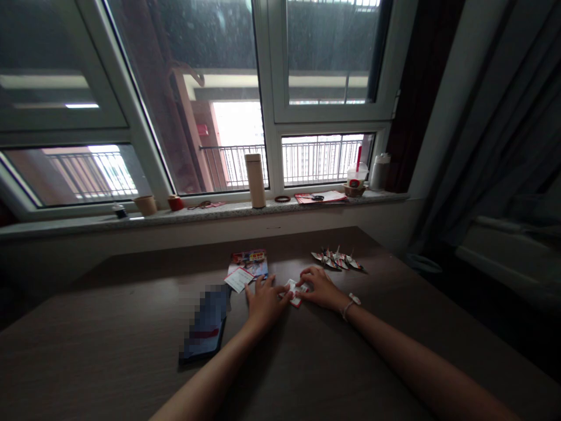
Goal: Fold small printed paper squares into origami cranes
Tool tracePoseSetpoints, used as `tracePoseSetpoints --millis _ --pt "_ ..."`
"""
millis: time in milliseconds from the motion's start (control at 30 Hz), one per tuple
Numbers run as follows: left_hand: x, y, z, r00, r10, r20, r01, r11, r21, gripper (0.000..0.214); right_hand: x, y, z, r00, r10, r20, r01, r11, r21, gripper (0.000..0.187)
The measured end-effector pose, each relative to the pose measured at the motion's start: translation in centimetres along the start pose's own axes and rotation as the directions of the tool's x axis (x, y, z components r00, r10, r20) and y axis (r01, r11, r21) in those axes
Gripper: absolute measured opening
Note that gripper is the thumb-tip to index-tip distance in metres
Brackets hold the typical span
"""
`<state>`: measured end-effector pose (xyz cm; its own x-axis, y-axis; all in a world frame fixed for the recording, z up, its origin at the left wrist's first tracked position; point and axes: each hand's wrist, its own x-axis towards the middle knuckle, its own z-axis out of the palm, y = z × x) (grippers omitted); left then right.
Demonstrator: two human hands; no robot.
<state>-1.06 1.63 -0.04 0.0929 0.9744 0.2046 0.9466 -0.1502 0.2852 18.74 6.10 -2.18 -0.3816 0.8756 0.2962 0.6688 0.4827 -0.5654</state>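
Note:
A small piece of white paper with red edges, partly folded, lies on the table between my two hands. My left hand touches its left side with thumb and forefinger, the other fingers resting bent towards the table. From the right, my right hand pinches the paper with thumb and fingertips; a pale bracelet circles that wrist. Fingers cover part of the folds. Just beyond my left hand, a square of white printed paper overlaps a colourful printed sheet. Several folded pointed paper pieces stand beyond my right hand.
A phone, its screen blurred, lies left of my left forearm on the dark table. Along the windowsill stand a tan flask, a paper cup, scissors on red-edged papers and a drink cup with a straw.

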Motion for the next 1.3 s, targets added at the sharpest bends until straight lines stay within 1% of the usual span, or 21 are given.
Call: tracePoseSetpoints --millis 100,233,433,533,633,733,867,1000,1067,1133,1233,1300 --pt "0.1 0.0 0.2 1.0 -0.002 -0.005 0.002 1.0 -0.004 0.03 -0.2 0.0 -0.1 1.0 -0.011 0.006 0.011 1.0 0.0 0.034" --pt "0.1 -0.1 0.4 1.0 0.005 0.008 -0.005 1.0 -0.03 0.03 -0.4 -0.1 -0.1 0.999 -0.034 -0.018 0.034 0.999 -0.011 0.031" --pt "-0.2 0.0 0.6 0.998 0.066 -0.002 -0.066 0.997 -0.025 0.037 -0.3 0.1 0.2 0.998 -0.044 -0.052 0.042 0.998 -0.042 0.025" --pt "-0.3 0.2 0.5 0.998 0.06 -0.005 -0.061 0.998 -0.029 0.036 -0.2 0.4 0.2 0.996 -0.066 -0.065 0.065 0.998 -0.019 0.022" --pt "-0.3 0.3 0.3 0.999 0.049 0.003 -0.049 0.998 -0.033 0.033 0.0 0.8 -0.1 0.995 -0.066 -0.071 0.069 0.997 0.043 0.018" --pt "-0.3 0.3 0.1 0.999 0.037 0.033 -0.036 0.998 -0.044 0.035 0.3 1.2 -0.4 0.996 -0.048 -0.069 0.056 0.992 0.117 0.025" --pt "-0.2 0.2 0.1 0.998 0.012 0.064 -0.009 0.999 -0.047 0.037 0.7 1.7 -0.5 0.999 0.007 -0.048 0.003 0.977 0.212 0.033" --pt "-0.1 0.2 0.1 0.998 0.006 0.064 -0.004 0.999 -0.036 0.038 0.8 1.9 -0.6 0.997 0.064 -0.031 -0.054 0.965 0.255 0.038" --pt "-0.1 0.2 0.1 0.997 0.005 0.071 -0.002 0.999 -0.034 0.039 0.8 1.9 -0.7 0.997 0.073 -0.02 -0.065 0.962 0.264 0.039" --pt "-0.2 0.3 -0.1 0.996 0.003 0.085 0.001 0.999 -0.036 0.039 0.8 1.9 -0.8 0.998 0.064 -0.006 -0.06 0.963 0.263 0.035" --pt "-0.2 0.4 -0.5 0.994 -0.001 0.109 0.006 0.999 -0.043 0.039 1.0 2.0 -1.1 0.999 0.031 0.015 -0.034 0.966 0.257 0.023" --pt "-0.2 0.5 -0.7 0.993 -0.001 0.119 0.007 0.999 -0.044 0.039 1.0 2.1 -1.3 1.0 0.007 0.026 -0.014 0.967 0.253 0.018"
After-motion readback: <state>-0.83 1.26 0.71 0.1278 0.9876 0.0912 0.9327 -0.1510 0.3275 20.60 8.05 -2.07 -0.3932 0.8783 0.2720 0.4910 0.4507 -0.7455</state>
